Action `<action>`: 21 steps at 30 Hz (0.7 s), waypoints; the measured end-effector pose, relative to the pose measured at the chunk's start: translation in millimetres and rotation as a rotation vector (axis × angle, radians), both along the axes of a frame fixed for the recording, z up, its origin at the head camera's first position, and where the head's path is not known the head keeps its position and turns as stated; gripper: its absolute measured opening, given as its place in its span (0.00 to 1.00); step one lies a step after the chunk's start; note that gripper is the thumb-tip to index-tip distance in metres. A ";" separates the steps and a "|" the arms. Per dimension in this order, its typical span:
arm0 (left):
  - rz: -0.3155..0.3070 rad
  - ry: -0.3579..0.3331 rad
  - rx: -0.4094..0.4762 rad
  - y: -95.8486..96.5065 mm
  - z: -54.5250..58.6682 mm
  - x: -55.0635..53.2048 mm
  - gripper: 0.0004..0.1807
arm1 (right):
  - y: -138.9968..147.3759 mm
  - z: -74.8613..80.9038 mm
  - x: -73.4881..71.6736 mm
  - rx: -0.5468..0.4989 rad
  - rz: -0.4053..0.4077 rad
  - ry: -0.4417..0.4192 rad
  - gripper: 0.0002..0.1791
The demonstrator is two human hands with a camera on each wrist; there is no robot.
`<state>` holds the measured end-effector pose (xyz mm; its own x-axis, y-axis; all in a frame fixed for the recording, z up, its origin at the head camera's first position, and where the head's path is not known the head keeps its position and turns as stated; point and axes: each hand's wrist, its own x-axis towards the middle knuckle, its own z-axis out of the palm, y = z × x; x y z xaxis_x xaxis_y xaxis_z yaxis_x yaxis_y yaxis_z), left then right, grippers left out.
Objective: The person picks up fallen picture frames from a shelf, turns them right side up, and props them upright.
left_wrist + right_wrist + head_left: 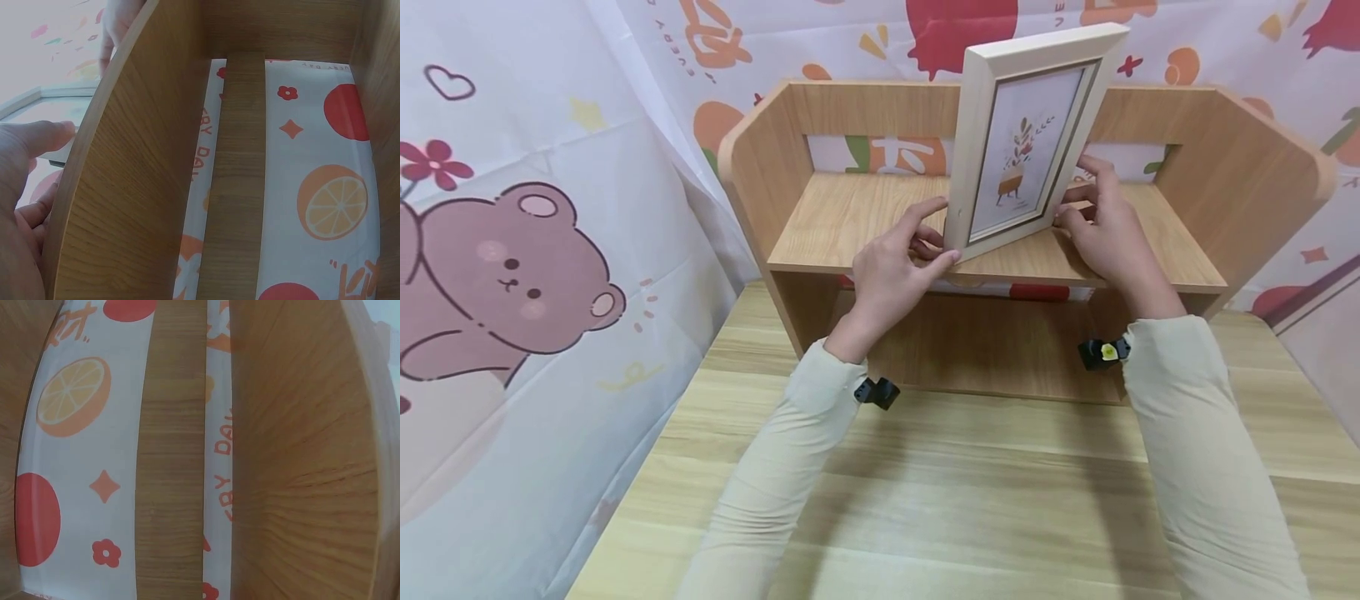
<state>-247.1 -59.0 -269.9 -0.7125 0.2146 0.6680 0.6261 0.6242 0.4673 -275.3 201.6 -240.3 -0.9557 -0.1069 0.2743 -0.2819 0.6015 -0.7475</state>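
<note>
A cream picture frame (973,150) with a potted-plant print stands on the upper board (850,225) of a wooden desktop shelf, turned at an angle and leaning back slightly. My left hand (891,267) grips its lower left corner, thumb at the front edge and fingers round the side. At its lower right edge, my right hand (1108,221) holds the frame between the thumb and bent fingers, the index finger reaching up along the side. In the left wrist view, part of the left hand (25,162) shows beside the shelf board (125,156). The right wrist view shows mostly the shelf's lower compartment.
Side panels (1273,175) rise at both ends of the shelf, and a low back rail (872,104) runs behind. Below is a lower compartment (985,342). The shelf stands on a light wood table (985,492). Printed cloth (550,275) hangs at the left and back.
</note>
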 end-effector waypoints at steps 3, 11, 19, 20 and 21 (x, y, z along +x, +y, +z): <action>-0.002 -0.007 0.002 -0.4 0.0 0.4 0.30 | 0.2 -0.2 3.8 -0.010 -0.018 -0.004 0.32; -0.004 -0.012 0.005 -1.5 0.7 0.8 0.30 | 0.7 4.7 15.0 -0.121 -0.015 -0.074 0.32; -0.012 -0.024 0.010 -1.7 1.4 1.1 0.30 | 1.3 16.1 30.6 -0.190 -0.011 -0.025 0.28; -0.013 -0.025 0.010 -1.6 1.6 1.2 0.30 | 1.1 18.0 32.7 -0.190 -0.013 -0.006 0.28; -0.013 -0.026 0.011 -1.7 1.5 1.1 0.30 | 0.7 20.2 34.6 -0.195 -0.007 0.017 0.28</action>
